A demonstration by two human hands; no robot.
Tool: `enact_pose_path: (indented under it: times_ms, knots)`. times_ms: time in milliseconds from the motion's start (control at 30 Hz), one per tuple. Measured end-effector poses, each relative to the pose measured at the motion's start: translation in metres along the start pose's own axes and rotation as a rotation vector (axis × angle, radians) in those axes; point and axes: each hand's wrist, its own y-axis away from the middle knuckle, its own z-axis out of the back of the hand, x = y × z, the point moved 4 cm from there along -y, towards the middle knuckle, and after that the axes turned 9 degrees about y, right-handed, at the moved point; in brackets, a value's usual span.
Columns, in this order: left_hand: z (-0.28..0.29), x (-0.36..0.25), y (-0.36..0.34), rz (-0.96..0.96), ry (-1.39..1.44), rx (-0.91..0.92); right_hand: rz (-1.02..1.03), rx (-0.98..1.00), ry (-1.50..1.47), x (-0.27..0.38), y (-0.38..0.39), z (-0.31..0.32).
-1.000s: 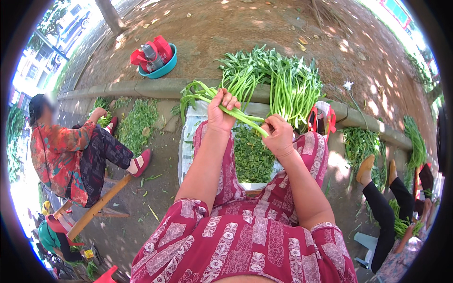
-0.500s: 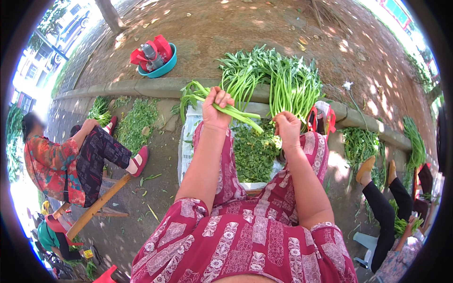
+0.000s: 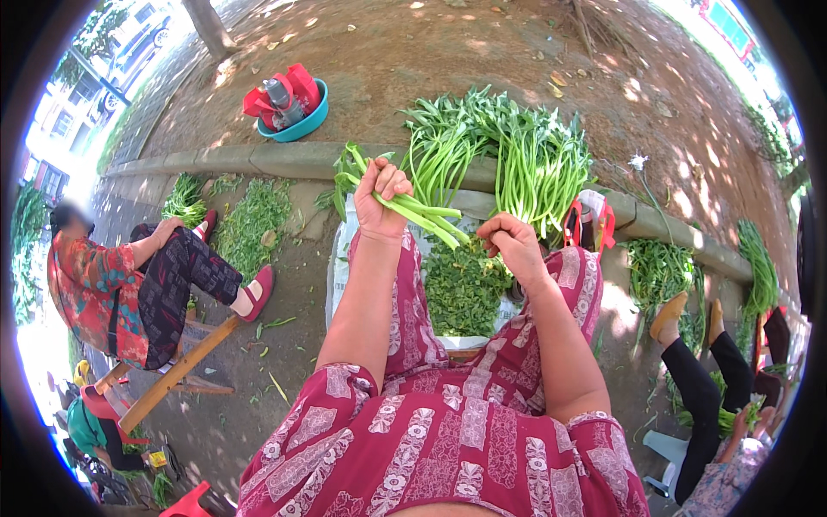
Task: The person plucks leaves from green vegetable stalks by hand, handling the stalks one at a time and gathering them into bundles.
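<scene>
My left hand is closed around a small bunch of green leafy vegetable stalks. Their leaves point to the far left and their bare ends to the right. Close to those ends is my right hand, its thumb and fingers pinched together; whatever they hold is too small to make out. Below both hands, between my knees, a heap of picked green leaves lies on a white sheet. Long leafy stalks are piled just beyond, against the kerb.
A turquoise basin with red bags and a grey bottle stands beyond the kerb. At left a person sits by a wooden bench and scattered greens. Another person's legs and more greens are at right.
My left hand has shifted slightly left and down with the stalks, which have swung lower. My right hand stays pinched, its wrist turned a little and its fingers pointing more leftward.
</scene>
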Motion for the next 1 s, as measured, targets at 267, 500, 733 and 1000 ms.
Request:
enact_pose_path:
  times_ms: [267, 500, 733, 1000]
  knots:
    - [0.001, 0.018, 0.001, 0.044, -0.044, 0.01, -0.07, 0.138, -0.356, 0.007, 0.003, -0.018]
    - [-0.001, 0.025, 0.0, 0.099, -0.038, 0.008, -0.064, 0.21, -0.479, 0.006, 0.005, -0.015]
    - [0.004, 0.026, 0.001, 0.151, -0.128, 0.004, -0.054, 0.203, -0.504, 0.001, 0.002, -0.014]
    - [0.01, 0.026, 0.0, 0.098, -0.219, -0.05, 0.148, -0.011, -0.039, 0.01, 0.001, -0.009]
